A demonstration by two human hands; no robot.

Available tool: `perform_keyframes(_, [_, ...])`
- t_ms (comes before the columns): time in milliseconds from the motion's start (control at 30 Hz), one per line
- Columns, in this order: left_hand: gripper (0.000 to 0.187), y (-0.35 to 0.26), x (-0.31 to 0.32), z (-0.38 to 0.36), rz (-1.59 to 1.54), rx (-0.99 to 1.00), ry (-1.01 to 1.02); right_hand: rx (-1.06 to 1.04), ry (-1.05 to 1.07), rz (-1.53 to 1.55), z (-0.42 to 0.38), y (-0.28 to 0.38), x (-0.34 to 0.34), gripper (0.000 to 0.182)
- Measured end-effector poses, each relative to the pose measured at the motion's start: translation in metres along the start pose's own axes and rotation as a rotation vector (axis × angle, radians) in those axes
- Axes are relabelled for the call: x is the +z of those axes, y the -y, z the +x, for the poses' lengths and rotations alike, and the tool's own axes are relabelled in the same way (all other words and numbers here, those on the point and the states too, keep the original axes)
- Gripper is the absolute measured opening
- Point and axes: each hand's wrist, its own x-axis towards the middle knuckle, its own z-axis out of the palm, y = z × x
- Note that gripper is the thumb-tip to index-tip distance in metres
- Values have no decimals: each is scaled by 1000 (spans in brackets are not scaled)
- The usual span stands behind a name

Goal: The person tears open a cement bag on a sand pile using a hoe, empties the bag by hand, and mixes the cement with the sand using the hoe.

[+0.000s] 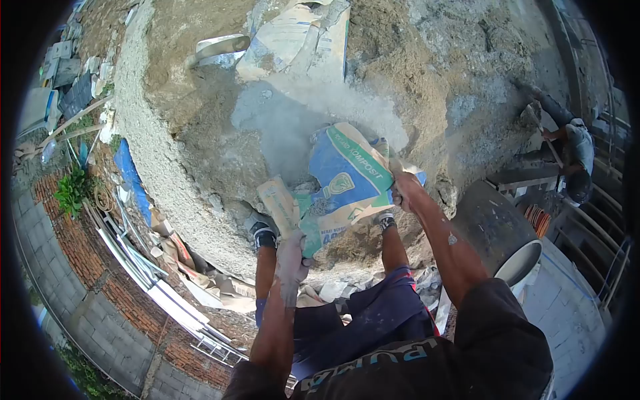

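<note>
You grip the bag (348, 175) | left hand (293, 256) closed, 7 o'clock | right hand (404, 185) closed, 3 o'clock | dust (283, 130) hangs at 10 o'clock

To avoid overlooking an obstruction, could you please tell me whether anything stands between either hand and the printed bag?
Nothing visible does: the left hand grips the bag on its left side, the right hand on its right. The pale dust hangs mostly beyond the bag.
</note>
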Motion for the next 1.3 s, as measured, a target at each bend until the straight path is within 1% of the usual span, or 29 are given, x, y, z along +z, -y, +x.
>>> perform_keyframes(67, [16,-43,27,22,-38,41,9,-34,52,25,22,28,13,29])
perform_keyframes(133, [17,-77,38,56,-71,91,98,-40,86,70,45,54,24,25])
perform_keyframes(200, [23,-107,55,81,-114,35,25,-41,102,119,65,68,32,25])
perform_keyframes(267, [29,-134,68,107,-168,-30,13,-66,133,126,82,82,40,28])
perform_keyframes(367, [34,-148,78,140,-162,-7,6,-118,208,127,95,85,39,33])
perform_keyframes(400, [36,-150,82,145,-156,0,-4,-148,237,86,97,84,33,37])
perform_keyframes(500, [40,-150,87,146,-125,34,-36,-141,272,116,91,78,-5,41])
perform_keyframes(533, [41,-147,90,137,-81,80,-33,-148,211,102,86,76,-23,48])
perform_keyframes(567, [42,-142,88,125,-38,124,-31,-282,90,31,87,65,-42,50])
perform_keyframes(600, [45,-134,81,118,5,161,-74,-414,-32,-41,93,51,-62,53])
perform_keyframes(633, [49,-127,73,111,50,196,-119,-536,-66,-99,112,31,-84,61])
perform_keyframes(667, [55,-120,54,112,94,222,-210,-656,-99,-159,128,14,-104,71])
perform_keyframes(733, [72,-96,12,116,284,304,-374,-493,-147,-285,130,-1,-127,82])
perform_keyframes(767, [78,-81,-9,126,475,351,-430,-414,-169,-348,133,-2,-133,87])
perform_keyframes(800, [86,-67,-31,136,666,392,-500,-315,-146,-313,138,0,-135,91])
perform_keyframes(833, [90,-51,-55,155,902,416,-555,-214,-120,-279,144,1,-135,96])
perform_keyframes(867, [93,-44,-66,171,1001,466,-519,-113,-93,-244,152,1,-132,101])
perform_keyframes(900, [95,-40,-70,182,1097,521,-487,-65,-12,-191,162,0,-128,100])
perform_keyframes(933, [96,-37,-72,195,1050,605,-362,-18,65,-138,172,0,-123,100])
perform_keyframes(967, [94,-36,-75,208,1028,636,-250,31,140,-86,181,-1,-120,100])
perform_keyframes(1000, [93,-37,-69,216,1000,659,-134,51,166,-21,189,-2,-118,98])
perform_keyframes(1033, [89,-49,-37,207,999,633,-33,70,191,44,197,-4,-115,96])
perform_keyframes(1067, [83,-51,-31,210,1059,629,-8,92,214,108,202,-6,-113,95])
perform_keyframes(1100, [77,-53,-26,213,1118,626,18,80,216,95,205,-10,-113,93])
perform_keyframes(1200, [58,-47,-42,245,1480,697,-136,45,207,28,209,-8,-113,90])
perform_keyframes(1267, [52,-39,-53,273,1716,750,-239,33,171,-48,211,-8,-114,88])
perform_keyframes(1300, [45,-32,-64,290,1869,825,-239,6,180,-60,211,-8,-112,87])
